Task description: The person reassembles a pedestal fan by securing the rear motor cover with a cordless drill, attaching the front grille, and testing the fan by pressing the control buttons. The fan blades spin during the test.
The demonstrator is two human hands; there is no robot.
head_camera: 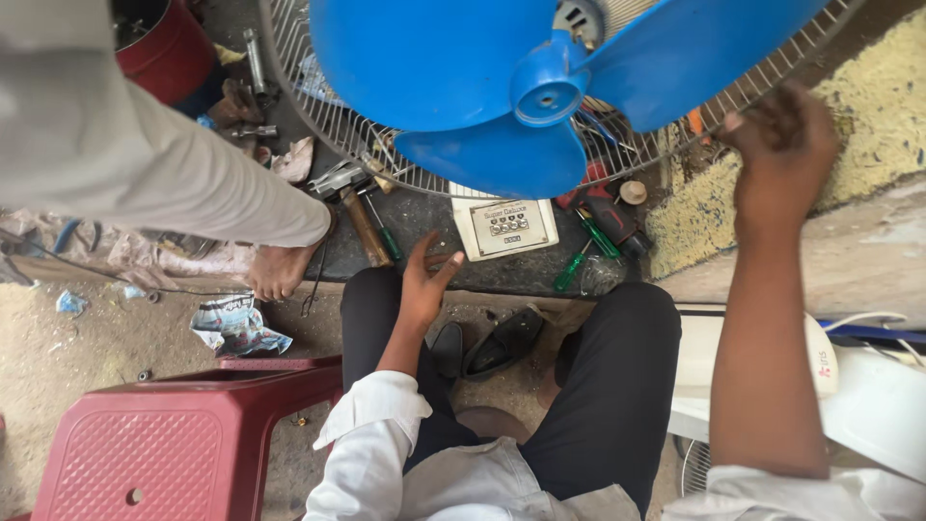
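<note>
Head view, looking down: my right hand (783, 145) has its grip closed on the rim of the wire fan guard (333, 125), while my left hand (424, 280) hangs released, fingers spread, above my knee and just below the control panel (504, 228). If my hold on that thin, slick wire slips, the guard could tilt and the smooth blue plastic blades (463, 87) could knock the green-handled screwdrivers (598, 236) lying beneath.

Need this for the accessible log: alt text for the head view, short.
Seen from above, a seated person's right hand grips the rim of a wire fan guard behind a blue three-blade fan blade, while the left hand hangs open above the knee. Screwdrivers lie below; a red plastic stool stands left.
</note>
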